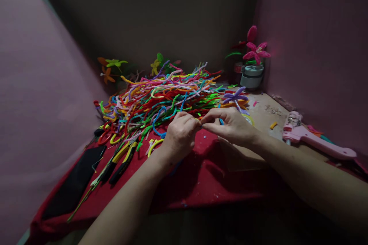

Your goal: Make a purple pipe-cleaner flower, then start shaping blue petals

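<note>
Before piled pipe cleaners point(169, 95), the right hand point(230, 124) pinches a tiny blue tip point(201, 125) while the left hand point(181, 134) curls closed, its hold hidden.

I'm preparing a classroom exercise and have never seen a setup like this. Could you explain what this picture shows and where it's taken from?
There is no machine here: a person works with bare hands. The single picture comes from a camera worn on the head, looking forward and down.

The left hand and right hand meet fingertip to fingertip above a red cloth. Something small may be pinched there, but the fingers hide it.

Beyond them lies a heap of colourful fuzzy stems. Pliers lie to the left, a pink glue gun to the right, and a pink flower stands at the back.
</note>
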`<move>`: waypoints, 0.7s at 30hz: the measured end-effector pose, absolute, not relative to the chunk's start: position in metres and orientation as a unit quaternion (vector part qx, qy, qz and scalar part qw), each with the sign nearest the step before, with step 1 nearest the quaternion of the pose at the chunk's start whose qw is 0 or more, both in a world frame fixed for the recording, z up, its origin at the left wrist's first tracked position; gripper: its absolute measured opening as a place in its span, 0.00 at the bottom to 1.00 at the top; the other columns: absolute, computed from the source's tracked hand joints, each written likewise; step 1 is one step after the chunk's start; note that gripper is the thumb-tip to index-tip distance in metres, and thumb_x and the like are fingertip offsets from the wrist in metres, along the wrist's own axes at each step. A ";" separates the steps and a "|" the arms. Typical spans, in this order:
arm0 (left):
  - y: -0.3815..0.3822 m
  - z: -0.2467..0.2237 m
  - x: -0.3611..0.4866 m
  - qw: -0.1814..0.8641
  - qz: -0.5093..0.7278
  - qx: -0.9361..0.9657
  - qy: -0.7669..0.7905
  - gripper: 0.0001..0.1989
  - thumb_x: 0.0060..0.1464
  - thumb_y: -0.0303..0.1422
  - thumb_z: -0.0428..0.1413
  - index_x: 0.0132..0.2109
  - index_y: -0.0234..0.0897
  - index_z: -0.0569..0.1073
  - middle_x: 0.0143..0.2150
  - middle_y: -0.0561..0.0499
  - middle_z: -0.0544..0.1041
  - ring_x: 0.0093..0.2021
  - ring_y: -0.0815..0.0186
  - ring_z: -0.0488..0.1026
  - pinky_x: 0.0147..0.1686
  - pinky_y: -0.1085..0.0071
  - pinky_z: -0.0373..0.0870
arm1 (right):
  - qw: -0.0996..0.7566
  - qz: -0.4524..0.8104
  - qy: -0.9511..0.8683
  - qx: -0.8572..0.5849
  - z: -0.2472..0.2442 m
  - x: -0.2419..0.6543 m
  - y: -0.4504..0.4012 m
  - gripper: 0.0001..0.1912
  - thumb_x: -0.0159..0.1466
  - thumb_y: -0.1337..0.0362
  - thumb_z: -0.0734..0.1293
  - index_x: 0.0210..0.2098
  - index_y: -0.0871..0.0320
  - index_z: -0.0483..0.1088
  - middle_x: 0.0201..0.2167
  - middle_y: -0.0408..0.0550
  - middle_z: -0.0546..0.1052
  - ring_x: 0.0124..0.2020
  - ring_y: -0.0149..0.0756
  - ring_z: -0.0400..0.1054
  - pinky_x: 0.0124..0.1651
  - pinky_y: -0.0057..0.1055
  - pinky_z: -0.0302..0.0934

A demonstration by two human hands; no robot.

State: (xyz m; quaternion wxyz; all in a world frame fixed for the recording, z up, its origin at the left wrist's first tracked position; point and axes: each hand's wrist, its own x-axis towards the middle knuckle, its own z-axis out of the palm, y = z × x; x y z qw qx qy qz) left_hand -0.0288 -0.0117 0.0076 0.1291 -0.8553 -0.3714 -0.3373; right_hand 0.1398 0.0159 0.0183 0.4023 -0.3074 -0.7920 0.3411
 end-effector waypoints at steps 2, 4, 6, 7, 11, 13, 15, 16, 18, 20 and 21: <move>-0.012 0.007 -0.028 0.130 -0.334 -0.854 -0.377 0.07 0.52 0.22 0.48 0.29 0.33 0.67 0.24 0.51 0.69 0.27 0.69 0.64 0.37 0.68 0.64 | 0.394 0.340 -0.795 -0.311 0.015 0.139 0.017 0.06 0.51 0.70 0.65 0.28 0.61 0.74 0.24 0.45 0.76 0.26 0.31 0.67 0.31 0.27 0.59; -0.012 0.007 -0.028 0.139 -0.322 -0.856 -0.380 0.07 0.52 0.21 0.48 0.29 0.33 0.67 0.23 0.51 0.69 0.26 0.69 0.64 0.38 0.68 0.64 | 0.390 0.376 -0.771 -0.335 0.011 0.138 0.019 0.04 0.50 0.70 0.66 0.27 0.61 0.73 0.23 0.45 0.74 0.25 0.30 0.66 0.30 0.27 0.58; -0.013 0.008 -0.027 0.155 -0.301 -0.862 -0.377 0.09 0.52 0.21 0.46 0.28 0.34 0.67 0.23 0.52 0.69 0.25 0.70 0.63 0.40 0.66 0.64 | 0.378 0.444 -0.729 -0.358 0.008 0.137 0.022 0.02 0.47 0.71 0.67 0.24 0.62 0.71 0.21 0.44 0.73 0.23 0.29 0.64 0.28 0.27 0.56; -0.013 0.008 -0.027 0.164 -0.291 -0.866 -0.373 0.10 0.53 0.22 0.45 0.28 0.34 0.67 0.23 0.52 0.68 0.25 0.70 0.63 0.42 0.66 0.63 | 0.369 0.488 -0.703 -0.363 0.007 0.137 0.023 0.03 0.46 0.71 0.68 0.22 0.62 0.70 0.19 0.43 0.71 0.22 0.28 0.63 0.27 0.27 0.55; -0.014 0.011 -0.029 0.198 -0.263 -0.879 -0.344 0.12 0.54 0.21 0.43 0.29 0.35 0.68 0.23 0.53 0.67 0.26 0.70 0.63 0.49 0.64 0.60 | 0.312 0.666 -0.598 -0.319 0.002 0.138 0.027 0.05 0.45 0.70 0.69 0.19 0.62 0.67 0.15 0.40 0.66 0.17 0.25 0.58 0.23 0.26 0.52; -0.013 0.011 -0.032 0.205 -0.254 -0.884 -0.334 0.12 0.54 0.21 0.43 0.30 0.34 0.69 0.24 0.52 0.68 0.27 0.70 0.63 0.50 0.64 0.59 | 0.296 0.701 -0.580 -0.292 -0.001 0.139 0.029 0.06 0.48 0.67 0.68 0.19 0.62 0.67 0.16 0.41 0.67 0.17 0.25 0.58 0.23 0.26 0.51; -0.010 0.009 -0.034 0.198 -0.245 -0.892 -0.325 0.12 0.53 0.20 0.42 0.30 0.34 0.68 0.24 0.52 0.68 0.27 0.70 0.64 0.49 0.65 0.60 | 0.284 0.693 -0.597 -0.288 -0.005 0.141 0.031 0.09 0.51 0.64 0.68 0.20 0.62 0.68 0.16 0.42 0.68 0.17 0.25 0.58 0.22 0.26 0.50; -0.009 0.008 -0.035 0.190 -0.239 -0.896 -0.322 0.12 0.53 0.20 0.42 0.30 0.34 0.68 0.24 0.51 0.69 0.28 0.70 0.64 0.49 0.65 0.60 | 0.270 0.682 -0.613 -0.293 -0.006 0.141 0.032 0.09 0.51 0.63 0.68 0.20 0.63 0.68 0.16 0.43 0.68 0.17 0.25 0.58 0.22 0.26 0.50; -0.007 0.006 -0.036 0.168 -0.223 -0.907 -0.315 0.12 0.53 0.21 0.42 0.30 0.34 0.68 0.25 0.52 0.69 0.28 0.70 0.65 0.50 0.65 0.60 | 0.237 0.664 -0.641 -0.305 -0.008 0.141 0.034 0.10 0.51 0.63 0.68 0.19 0.63 0.69 0.15 0.43 0.68 0.17 0.25 0.58 0.22 0.25 0.50; -0.007 0.007 -0.035 0.161 -0.223 -0.909 -0.312 0.11 0.55 0.22 0.43 0.31 0.35 0.68 0.26 0.52 0.71 0.29 0.70 0.67 0.51 0.64 0.59 | 0.224 0.647 -0.654 -0.322 -0.008 0.140 0.033 0.09 0.50 0.64 0.68 0.19 0.63 0.68 0.15 0.44 0.69 0.17 0.25 0.59 0.21 0.25 0.49; -0.008 0.008 -0.035 0.168 -0.237 -0.902 -0.320 0.10 0.55 0.23 0.44 0.33 0.35 0.69 0.29 0.51 0.72 0.31 0.69 0.68 0.51 0.63 0.58 | 0.234 0.638 -0.655 -0.330 -0.007 0.139 0.032 0.08 0.50 0.65 0.68 0.18 0.63 0.68 0.15 0.44 0.70 0.17 0.25 0.59 0.21 0.25 0.49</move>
